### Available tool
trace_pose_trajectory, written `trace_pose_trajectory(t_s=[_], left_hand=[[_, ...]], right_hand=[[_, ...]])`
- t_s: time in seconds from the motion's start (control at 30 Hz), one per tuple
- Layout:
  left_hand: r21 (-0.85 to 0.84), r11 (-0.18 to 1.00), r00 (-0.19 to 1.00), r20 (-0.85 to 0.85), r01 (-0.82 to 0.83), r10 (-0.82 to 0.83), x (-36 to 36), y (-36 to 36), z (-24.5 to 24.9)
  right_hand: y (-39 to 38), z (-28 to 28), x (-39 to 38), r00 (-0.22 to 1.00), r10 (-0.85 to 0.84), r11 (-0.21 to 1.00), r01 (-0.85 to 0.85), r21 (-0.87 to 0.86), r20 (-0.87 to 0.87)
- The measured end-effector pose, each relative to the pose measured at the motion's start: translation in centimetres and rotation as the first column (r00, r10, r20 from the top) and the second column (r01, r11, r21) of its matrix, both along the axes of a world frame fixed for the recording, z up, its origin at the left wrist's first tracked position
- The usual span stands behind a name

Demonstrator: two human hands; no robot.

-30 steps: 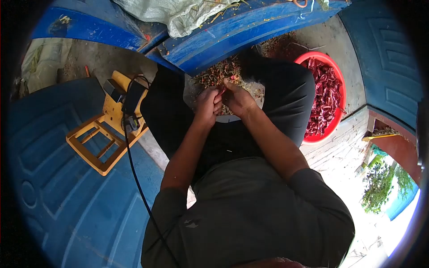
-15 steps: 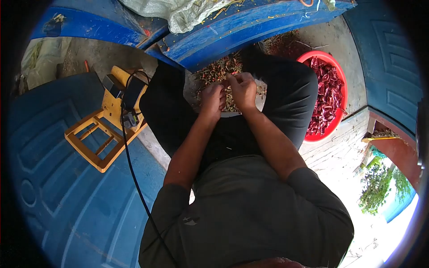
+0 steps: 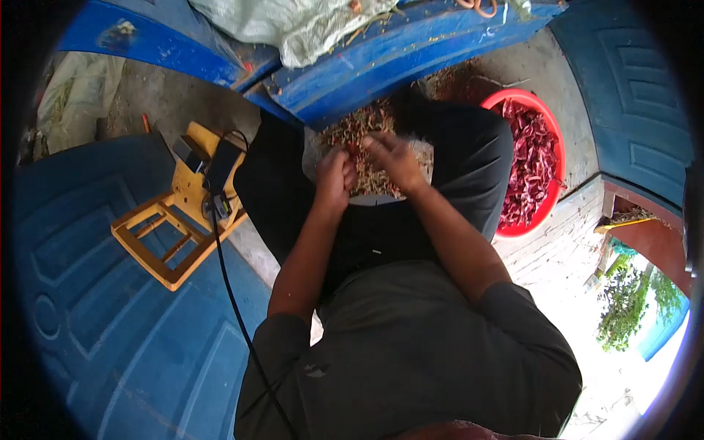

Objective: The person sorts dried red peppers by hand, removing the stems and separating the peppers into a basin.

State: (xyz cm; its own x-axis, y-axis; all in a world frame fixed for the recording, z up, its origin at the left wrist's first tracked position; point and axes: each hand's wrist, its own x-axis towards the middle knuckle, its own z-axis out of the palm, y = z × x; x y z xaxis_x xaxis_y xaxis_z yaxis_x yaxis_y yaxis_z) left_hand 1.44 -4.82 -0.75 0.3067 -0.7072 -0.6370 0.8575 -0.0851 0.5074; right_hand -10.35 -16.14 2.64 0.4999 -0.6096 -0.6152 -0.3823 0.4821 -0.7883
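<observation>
My left hand (image 3: 337, 178) is closed in a fist, and a small red dried chili (image 3: 353, 149) shows at its fingertips. Close beside it, my right hand (image 3: 396, 163) has its thumb and fingers pressed together, slightly blurred. What the right fingers hold, if anything, I cannot make out. Both hands are over a heap of brownish dried chili stems and bits (image 3: 378, 183), with some red among them. The heap lies in a pale container or sheet between my knees, and my hands hide part of it.
A red basin (image 3: 559, 150) full of dark red dried chilies stands right of my knee. At left are a yellow wooden chair (image 3: 176, 279) with black devices and a cable (image 3: 233, 308). A blue board structure (image 3: 352, 81) with a white sack (image 3: 308, 33) is ahead.
My hands have moved slightly apart at the fingertips, the left one lower and to the left. The whole view has shifted a little with my head.
</observation>
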Motion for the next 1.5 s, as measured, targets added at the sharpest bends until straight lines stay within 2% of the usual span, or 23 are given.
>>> trace_pose_trajectory(t_s=[0.03,0.1,0.13,0.2,0.33,0.37,0.4,0.47,0.5,0.53,0.57,0.67,0.77,0.83,0.97,1.07,1.17,1.2,1.23,1.3,1.37,1.47,1.5], left_hand=[[0.057,0.998,1.0,0.012,0.01,-0.011,-0.6,0.5,-0.4],[0.099,0.995,0.999,0.04,0.032,-0.036,-1.0,1.0,-0.1],[0.09,0.995,0.997,0.053,0.044,-0.049,-0.9,0.9,0.5],[0.038,0.996,0.995,0.066,0.076,-0.078,-1.0,0.3,1.4],[0.003,0.989,0.988,0.056,0.145,-0.144,-1.0,0.6,2.0],[0.011,0.988,0.987,0.05,0.156,-0.156,-1.0,0.7,1.9],[-0.003,0.989,0.988,0.041,0.15,-0.15,-1.0,0.9,1.5],[-0.005,0.992,0.992,-0.023,0.124,-0.124,-0.9,0.9,0.6],[-0.016,0.993,0.992,-0.031,0.119,-0.12,-1.0,0.8,0.6],[-0.031,0.99,0.99,-0.032,0.134,-0.135,-0.9,0.7,0.7],[-0.05,0.988,0.989,-0.033,0.144,-0.146,-0.9,0.5,0.8],[-0.029,0.982,0.983,-0.011,0.185,-0.185,-0.9,-0.2,2.1],[-0.037,0.98,0.98,-0.018,0.197,-0.198,-0.8,-0.2,1.3],[-0.036,0.984,0.984,-0.026,0.176,-0.177,-0.4,0.4,1.2],[-0.025,0.998,0.998,-0.03,0.05,-0.051,0.6,1.9,1.2],[-0.016,1.0,0.999,-0.039,-0.024,0.023,1.5,2.5,1.5],[-0.002,1.0,0.998,-0.053,-0.026,0.026,1.7,2.1,1.8],[0.001,1.0,0.998,-0.061,0.006,-0.005,1.7,2.1,1.4],[-0.002,1.0,0.998,-0.068,0.007,-0.007,1.7,2.0,1.4],[-0.043,0.999,0.998,-0.054,0.016,-0.018,1.6,1.6,1.4],[-0.035,0.998,0.997,-0.057,0.042,-0.044,1.5,1.3,1.2],[-0.023,0.998,0.996,-0.057,0.061,-0.063,1.1,1.2,1.3],[-0.025,0.997,0.996,-0.052,0.068,-0.07,0.9,1.2,1.2]], right_hand=[[0.8,-0.4,0.2,1.0,-0.003,1.0,0.003,-0.03,0.014],[1.7,-2.4,0.2,0.98,0.184,0.83,-0.193,-0.523,-0.07],[1.5,-1.5,0.1,0.982,0.177,0.812,-0.182,-0.555,-0.063],[1.3,-0.2,-0.4,0.993,0.105,0.929,-0.08,-0.36,0.049],[-2.6,3.2,-5.3,0.982,-0.101,0.854,0.167,-0.492,0.158],[-4.0,7.0,-7.2,0.962,-0.206,0.809,0.27,-0.522,0.177],[-5.1,10.9,-9.3,0.967,-0.247,0.656,0.218,-0.723,0.068],[-8.6,11.7,-16.1,0.889,-0.456,0.458,0.203,-0.865,-0.033],[-10.5,10.9,-20.1,0.828,-0.546,0.386,0.114,-0.916,-0.126],[-11.0,12.3,-22.5,0.8,-0.522,0.344,-0.12,-0.931,-0.296],[-12.0,11.5,-25.1,0.732,-0.548,0.365,-0.227,-0.903,-0.405],[-13.7,12.1,-21.5,0.874,-0.387,0.447,-0.101,-0.889,-0.294],[-15.1,15.2,-8.9,0.958,-0.237,0.64,0.027,-0.768,-0.164],[-19.4,12.7,-2.3,0.995,-0.082,0.527,-0.007,-0.85,-0.059],[-24.7,12.9,10.9,0.975,-0.111,0.364,-0.142,-0.92,-0.194],[-27.1,12.7,15.8,0.895,-0.236,0.342,-0.288,-0.894,-0.379],[-28.3,12.0,17.1,0.844,-0.124,0.405,-0.437,-0.803,-0.522],[-28.1,11.6,17.1,0.91,-0.123,0.238,-0.36,-0.902,-0.396],[-27.2,11.9,16.6,0.907,-0.125,0.236,-0.367,-0.9,-0.402],[-25.4,12.6,15.0,0.988,-0.06,0.331,-0.117,-0.936,-0.145],[-24.3,12.6,13.4,0.986,-0.085,0.317,-0.11,-0.942,-0.143],[-21.0,14.3,11.6,0.981,0.053,0.562,0.124,-0.817,0.185],[-20.4,14.6,10.9,0.981,0.046,0.56,0.132,-0.818,0.19]])
